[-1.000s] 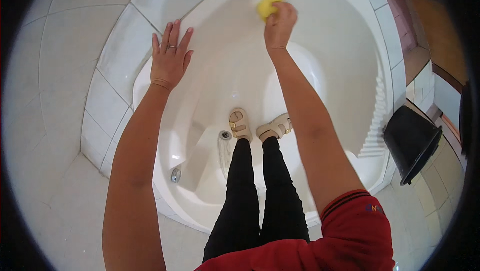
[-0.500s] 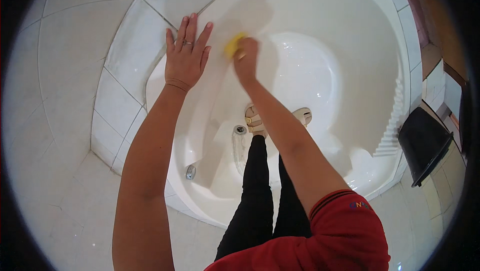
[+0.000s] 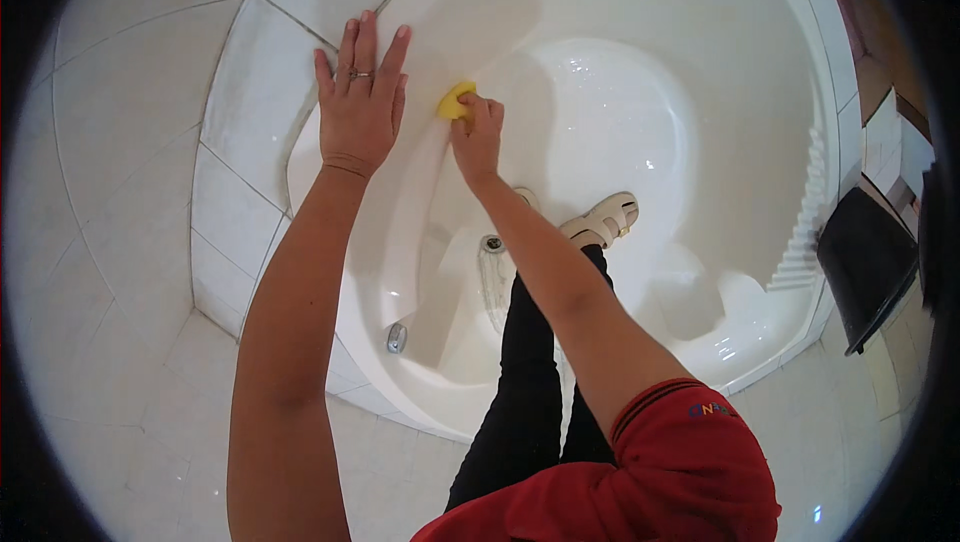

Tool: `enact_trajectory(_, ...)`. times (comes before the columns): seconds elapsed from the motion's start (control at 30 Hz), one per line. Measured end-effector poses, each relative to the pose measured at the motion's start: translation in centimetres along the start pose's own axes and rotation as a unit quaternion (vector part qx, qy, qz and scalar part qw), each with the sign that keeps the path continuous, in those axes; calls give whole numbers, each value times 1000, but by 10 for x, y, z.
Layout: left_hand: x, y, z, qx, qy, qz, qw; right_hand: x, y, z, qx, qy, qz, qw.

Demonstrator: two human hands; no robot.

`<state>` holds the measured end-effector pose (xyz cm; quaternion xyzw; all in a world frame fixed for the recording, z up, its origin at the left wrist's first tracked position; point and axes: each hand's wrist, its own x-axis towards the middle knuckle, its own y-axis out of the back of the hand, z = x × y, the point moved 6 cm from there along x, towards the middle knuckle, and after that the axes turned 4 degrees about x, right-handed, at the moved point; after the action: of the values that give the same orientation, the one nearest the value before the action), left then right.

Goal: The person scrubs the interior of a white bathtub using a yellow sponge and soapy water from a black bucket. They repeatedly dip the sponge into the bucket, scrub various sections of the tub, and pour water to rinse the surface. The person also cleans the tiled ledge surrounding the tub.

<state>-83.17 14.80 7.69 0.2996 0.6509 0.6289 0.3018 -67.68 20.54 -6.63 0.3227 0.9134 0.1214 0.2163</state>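
Note:
A yellow sponge [image 3: 457, 102] is pinched in the fingers of my right hand [image 3: 477, 137], pressed to the inner left wall of a white bathtub [image 3: 740, 142]. Flat on the tub's left rim, where it meets the tiles, lies my left hand [image 3: 358, 107], fingers spread and a ring on one of them. Nothing is held in it. My feet in beige sandals [image 3: 608, 217] stand inside the tub, one of them partly hidden behind my right forearm.
A round drain [image 3: 491, 243] lies in the tub floor beside my legs. On the near left wall sits a chrome fitting [image 3: 397, 338]. White tiles [image 3: 240, 182] surround the tub. At the right, outside it, stands a black bucket [image 3: 868, 260].
My right hand has moved slightly left and down along the wall with the sponge. One foot has turned outward to the right. The left hand keeps resting on the rim.

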Motion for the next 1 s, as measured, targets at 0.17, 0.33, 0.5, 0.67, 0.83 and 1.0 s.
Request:
enact_trajectory(0.17,-4,1,-4,9,3,0,1000,-176,-47,70,10,-253,-86,964)
enact_trajectory(0.33,4,2,2,-8,-8,16,1000,-186,-78,173,46,-447,-145,881)
enact_trajectory(0.5,5,-1,6,-14,-18,30,999,25,-51,149,63,-228,114,965)
enact_trajectory(0.67,-7,7,-3,13,-4,9,1000,-105,-62,143,-84,-196,-4,977)
enact_trajectory(0.83,-5,2,0,3,-15,6,1000,-20,-84,219,-56,-324,-147,933)
enact_trajectory(1.0,-7,0,1,10,-15,2,1000,160,13,131,299,-300,365,829)
